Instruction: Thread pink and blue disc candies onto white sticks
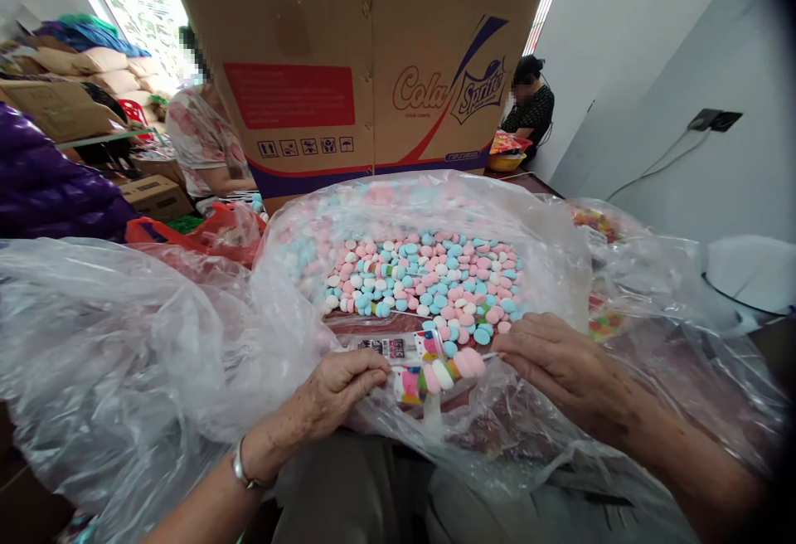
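A candy skewer (443, 375) with pink, white, green and orange pieces lies level between my two hands. My left hand (345, 386) is closed, pinching the thin stick at the skewer's left end. My right hand (550, 357) is closed on the white tip at the other end. Just behind and under the skewer are printed clear wrappers (389, 348) with colourful patterns. Beyond them, a heap of pink, blue and white candies (423, 274) spreads inside a large clear plastic bag (298, 295).
A big cardboard carton (373, 71) stands behind the candies. A red plastic bag (192, 233) lies at the left, crumpled clear plastic (124, 345) in front of it. Bagged candies (600, 225) lie at the right. Two other people sit farther back, one on each side.
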A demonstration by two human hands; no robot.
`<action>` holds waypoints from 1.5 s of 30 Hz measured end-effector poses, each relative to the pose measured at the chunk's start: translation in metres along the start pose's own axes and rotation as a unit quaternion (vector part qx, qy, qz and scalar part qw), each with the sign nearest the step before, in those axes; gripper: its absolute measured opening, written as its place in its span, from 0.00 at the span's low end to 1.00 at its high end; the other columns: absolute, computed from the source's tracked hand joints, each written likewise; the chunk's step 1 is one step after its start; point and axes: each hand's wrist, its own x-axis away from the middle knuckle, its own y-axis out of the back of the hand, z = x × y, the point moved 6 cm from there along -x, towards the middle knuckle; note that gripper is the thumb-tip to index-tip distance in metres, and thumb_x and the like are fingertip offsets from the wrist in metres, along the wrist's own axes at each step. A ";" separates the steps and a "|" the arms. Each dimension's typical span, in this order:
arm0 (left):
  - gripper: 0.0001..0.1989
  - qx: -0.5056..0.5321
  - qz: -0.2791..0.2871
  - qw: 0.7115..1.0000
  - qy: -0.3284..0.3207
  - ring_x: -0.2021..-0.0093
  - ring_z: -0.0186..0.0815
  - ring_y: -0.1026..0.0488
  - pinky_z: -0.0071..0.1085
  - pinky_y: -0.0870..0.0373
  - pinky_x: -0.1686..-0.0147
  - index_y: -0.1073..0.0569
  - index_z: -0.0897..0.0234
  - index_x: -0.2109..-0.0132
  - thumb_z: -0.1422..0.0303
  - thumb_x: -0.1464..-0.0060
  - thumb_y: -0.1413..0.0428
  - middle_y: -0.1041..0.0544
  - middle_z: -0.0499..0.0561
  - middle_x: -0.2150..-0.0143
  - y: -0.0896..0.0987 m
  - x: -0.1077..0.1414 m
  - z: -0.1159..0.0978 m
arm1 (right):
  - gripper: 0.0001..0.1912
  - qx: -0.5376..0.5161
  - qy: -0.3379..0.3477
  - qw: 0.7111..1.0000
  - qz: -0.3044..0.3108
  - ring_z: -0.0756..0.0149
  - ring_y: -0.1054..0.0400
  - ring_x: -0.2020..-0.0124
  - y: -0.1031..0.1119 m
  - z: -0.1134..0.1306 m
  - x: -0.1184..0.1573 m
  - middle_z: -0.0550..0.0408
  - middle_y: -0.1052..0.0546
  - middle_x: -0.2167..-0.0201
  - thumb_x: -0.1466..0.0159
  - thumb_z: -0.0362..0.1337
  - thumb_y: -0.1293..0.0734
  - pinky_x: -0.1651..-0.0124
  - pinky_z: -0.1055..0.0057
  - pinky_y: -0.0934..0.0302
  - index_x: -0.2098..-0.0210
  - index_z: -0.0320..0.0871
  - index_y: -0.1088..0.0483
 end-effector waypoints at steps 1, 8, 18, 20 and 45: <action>0.12 0.002 0.010 1.000 0.016 0.66 0.32 0.31 0.25 0.36 0.65 0.25 0.65 0.61 0.66 0.36 0.51 0.26 0.48 0.67 0.000 0.000 0.000 | 0.12 0.003 -0.003 1.000 -0.003 0.63 0.34 0.67 0.000 0.000 0.000 0.53 0.26 0.70 0.30 0.32 0.43 0.63 0.67 0.41 0.61 0.43 0.28; 0.12 0.024 0.139 0.988 0.067 0.66 0.32 0.34 0.26 0.39 0.66 0.25 0.62 0.54 0.62 0.38 0.48 0.26 0.47 0.64 -0.011 0.001 -0.025 | 0.12 0.017 0.009 1.000 -0.004 0.62 0.31 0.65 -0.002 0.002 -0.003 0.51 0.23 0.67 0.30 0.33 0.43 0.61 0.66 0.39 0.60 0.42 0.28; 0.07 0.266 0.174 0.934 0.162 0.72 0.29 0.37 0.25 0.42 0.73 0.27 0.66 0.61 0.67 0.47 0.41 0.30 0.45 0.71 -0.051 -0.007 -0.034 | 0.14 -0.059 0.067 0.993 0.082 0.63 0.35 0.66 -0.020 0.024 -0.010 0.52 0.26 0.70 0.29 0.33 0.45 0.61 0.66 0.45 0.60 0.42 0.28; 0.07 0.273 0.167 0.931 0.178 0.72 0.29 0.37 0.25 0.42 0.74 0.28 0.65 0.61 0.69 0.48 0.41 0.30 0.44 0.71 -0.058 -0.008 -0.032 | 0.15 -0.057 0.072 0.991 0.093 0.64 0.37 0.66 -0.026 0.026 -0.011 0.52 0.27 0.70 0.30 0.32 0.46 0.62 0.67 0.47 0.60 0.41 0.28; 0.10 0.235 0.194 0.942 0.143 0.73 0.31 0.37 0.25 0.42 0.74 0.30 0.63 0.61 0.63 0.48 0.39 0.33 0.43 0.72 -0.065 -0.007 -0.030 | 0.13 -0.038 0.091 0.990 0.097 0.65 0.42 0.68 -0.029 0.039 -0.019 0.54 0.29 0.72 0.30 0.31 0.43 0.64 0.68 0.53 0.66 0.42 0.29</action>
